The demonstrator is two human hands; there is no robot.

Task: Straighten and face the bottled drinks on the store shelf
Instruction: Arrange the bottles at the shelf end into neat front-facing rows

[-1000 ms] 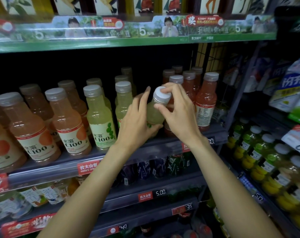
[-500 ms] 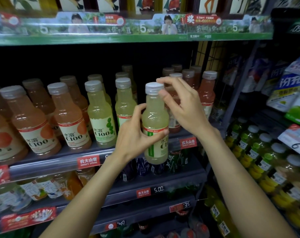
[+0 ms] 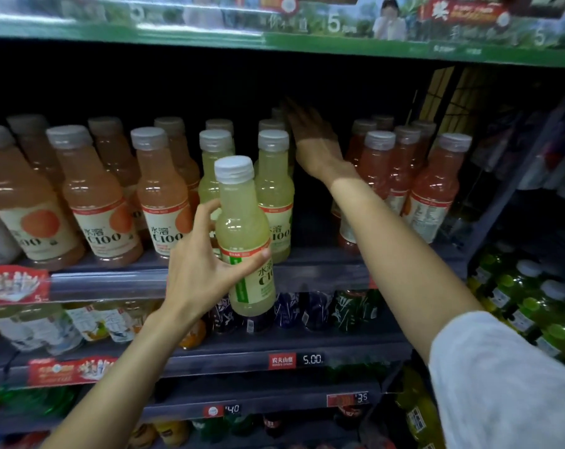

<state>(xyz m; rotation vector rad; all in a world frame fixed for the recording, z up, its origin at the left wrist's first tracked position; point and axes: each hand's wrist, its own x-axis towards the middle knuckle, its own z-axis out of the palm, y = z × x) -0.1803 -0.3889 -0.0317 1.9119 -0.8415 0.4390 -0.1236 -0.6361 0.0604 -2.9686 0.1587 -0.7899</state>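
My left hand [image 3: 203, 270] grips a pale yellow-green C100 bottle [image 3: 242, 234] by its body, upright, out in front of the shelf edge [image 3: 323, 270]. My right hand [image 3: 310, 137] reaches deep into the dark gap between the yellow-green bottles [image 3: 274, 192] and the red bottles [image 3: 378, 176]; its fingers are stretched out flat and blurred, holding nothing. Orange C100 bottles [image 3: 96, 202] stand in rows at the left, labels mostly facing out.
A green-fronted shelf [image 3: 274, 37] hangs close above the bottle caps. Lower shelves [image 3: 307, 359] carry price tags and more drinks. Green and yellow bottles [image 3: 517, 303] fill a neighbouring rack at the right.
My right hand left the bottle's cap and went into the shelf gap behind. The left hand alone now holds the bottle, lower and further out. The view moved closer.
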